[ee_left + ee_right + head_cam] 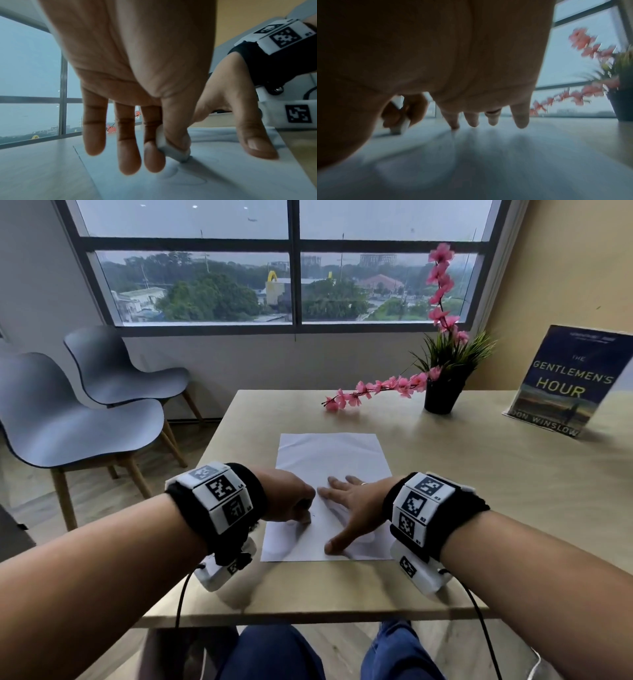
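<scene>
A white sheet of paper (329, 460) lies on the light wooden table (445, 474) in front of me. My left hand (291, 501) pinches a small white eraser (171, 148) between thumb and forefinger, its end pressed on the paper (188, 182) over faint pencil marks. In the right wrist view the eraser (402, 127) shows at the left, touching the sheet (488, 155). My right hand (346, 508) lies flat on the paper with fingers spread, thumb toward the near edge, holding the sheet down just right of the left hand.
A black pot with pink flowers and grass (442, 378) stands at the table's back, one flowering branch drooping left. A book (568, 381) leans at the back right. Two grey chairs (85, 405) stand to the left below a wide window (291, 268).
</scene>
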Tool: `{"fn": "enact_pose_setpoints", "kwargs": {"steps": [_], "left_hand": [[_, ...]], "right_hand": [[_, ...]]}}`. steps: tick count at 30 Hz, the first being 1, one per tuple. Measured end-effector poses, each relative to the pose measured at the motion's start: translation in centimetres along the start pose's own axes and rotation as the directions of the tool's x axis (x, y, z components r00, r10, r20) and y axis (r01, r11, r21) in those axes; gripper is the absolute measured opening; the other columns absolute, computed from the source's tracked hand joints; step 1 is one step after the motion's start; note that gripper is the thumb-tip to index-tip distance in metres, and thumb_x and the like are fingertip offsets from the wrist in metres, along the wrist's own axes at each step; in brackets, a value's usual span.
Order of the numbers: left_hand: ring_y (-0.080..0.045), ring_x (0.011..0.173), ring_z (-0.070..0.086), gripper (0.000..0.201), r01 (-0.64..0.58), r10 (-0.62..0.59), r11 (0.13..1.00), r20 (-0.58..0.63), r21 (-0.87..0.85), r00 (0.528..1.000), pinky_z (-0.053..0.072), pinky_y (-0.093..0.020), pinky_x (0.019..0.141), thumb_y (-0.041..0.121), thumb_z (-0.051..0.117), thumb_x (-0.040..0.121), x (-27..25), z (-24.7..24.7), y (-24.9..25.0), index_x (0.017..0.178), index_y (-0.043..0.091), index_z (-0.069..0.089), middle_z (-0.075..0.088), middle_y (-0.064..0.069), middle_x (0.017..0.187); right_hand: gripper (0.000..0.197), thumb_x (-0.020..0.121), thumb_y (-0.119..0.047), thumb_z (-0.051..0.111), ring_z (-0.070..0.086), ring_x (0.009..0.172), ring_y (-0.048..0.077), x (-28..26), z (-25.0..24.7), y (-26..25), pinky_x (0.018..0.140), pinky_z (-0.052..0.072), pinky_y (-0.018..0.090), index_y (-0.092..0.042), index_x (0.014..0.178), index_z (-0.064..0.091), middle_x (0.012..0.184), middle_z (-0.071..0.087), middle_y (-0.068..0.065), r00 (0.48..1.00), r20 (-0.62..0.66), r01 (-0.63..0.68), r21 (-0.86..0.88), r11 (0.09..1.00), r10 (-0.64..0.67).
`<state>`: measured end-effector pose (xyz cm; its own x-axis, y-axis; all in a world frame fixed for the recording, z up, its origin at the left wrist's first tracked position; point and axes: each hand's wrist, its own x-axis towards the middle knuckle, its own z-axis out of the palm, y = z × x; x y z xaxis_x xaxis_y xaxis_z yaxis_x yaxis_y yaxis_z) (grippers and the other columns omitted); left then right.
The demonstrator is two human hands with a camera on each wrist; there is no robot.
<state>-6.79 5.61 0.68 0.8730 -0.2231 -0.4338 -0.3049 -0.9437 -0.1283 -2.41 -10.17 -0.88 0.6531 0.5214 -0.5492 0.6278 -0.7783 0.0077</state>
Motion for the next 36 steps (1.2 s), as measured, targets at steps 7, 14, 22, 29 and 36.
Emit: {"fn": "enact_pose_setpoints", "kwargs": {"steps": [7,14,22,29,36], "left_hand": [[-0.020,0.089,0.056,0.025,-0.132,0.132,0.991,-0.009,0.015,0.991,0.043,-0.031,0.075,0.042,0.046,0.096,-0.9,0.5,1.1,0.107,0.021,0.055,0.063,0.000,0.105],[-0.018,0.081,0.047,0.029,-0.030,0.031,0.999,-0.043,0.030,0.999,0.038,-0.030,0.073,0.042,0.046,0.096,-0.1,-0.5,0.3,0.107,0.016,0.055,0.063,-0.004,0.108],[-0.017,0.087,0.053,0.027,-0.053,0.052,0.999,0.035,0.006,0.998,0.040,-0.030,0.074,0.042,0.046,0.096,-0.5,-0.3,0.2,0.105,0.018,0.055,0.066,0.000,0.107],[-0.017,0.085,0.052,0.024,-0.112,0.109,0.993,0.062,0.042,0.992,0.044,-0.033,0.079,0.042,0.045,0.096,-1.0,0.0,1.0,0.105,0.022,0.054,0.063,0.002,0.103],[-0.017,0.082,0.048,0.025,0.020,-0.020,1.000,0.006,0.001,1.000,0.041,-0.030,0.077,0.039,0.046,0.097,0.0,-0.4,-1.0,0.105,0.017,0.054,0.066,-0.004,0.107]], "right_hand": [[0.113,0.071,-0.075,0.061,-0.013,0.149,0.015,0.3,0.5,0.5,0.119,0.004,0.052,-0.039,0.152,-0.010,0.160,-0.019,-0.014,1.000,-0.011,0.024,0.052,0.998,-0.023],[0.114,0.069,-0.074,0.064,-0.011,0.149,0.014,0.4,0.5,0.4,0.119,0.006,0.052,-0.040,0.152,-0.007,0.160,-0.015,-0.015,0.999,-0.029,0.020,0.086,0.996,-0.018],[0.115,0.068,-0.072,0.067,-0.012,0.149,0.012,0.4,0.4,0.5,0.120,0.005,0.050,-0.041,0.152,-0.005,0.160,-0.015,-0.017,0.999,-0.021,0.041,0.098,0.994,-0.039],[0.115,0.069,-0.073,0.066,-0.013,0.149,0.012,0.4,0.4,0.5,0.120,0.004,0.051,-0.041,0.152,-0.007,0.160,-0.017,-0.016,0.999,-0.012,0.038,0.094,0.995,-0.037],[0.114,0.070,-0.073,0.065,-0.012,0.149,0.014,0.2,0.3,0.2,0.119,0.005,0.053,-0.039,0.153,-0.007,0.160,-0.017,-0.015,1.000,-0.014,0.029,0.081,0.996,-0.028]]}}
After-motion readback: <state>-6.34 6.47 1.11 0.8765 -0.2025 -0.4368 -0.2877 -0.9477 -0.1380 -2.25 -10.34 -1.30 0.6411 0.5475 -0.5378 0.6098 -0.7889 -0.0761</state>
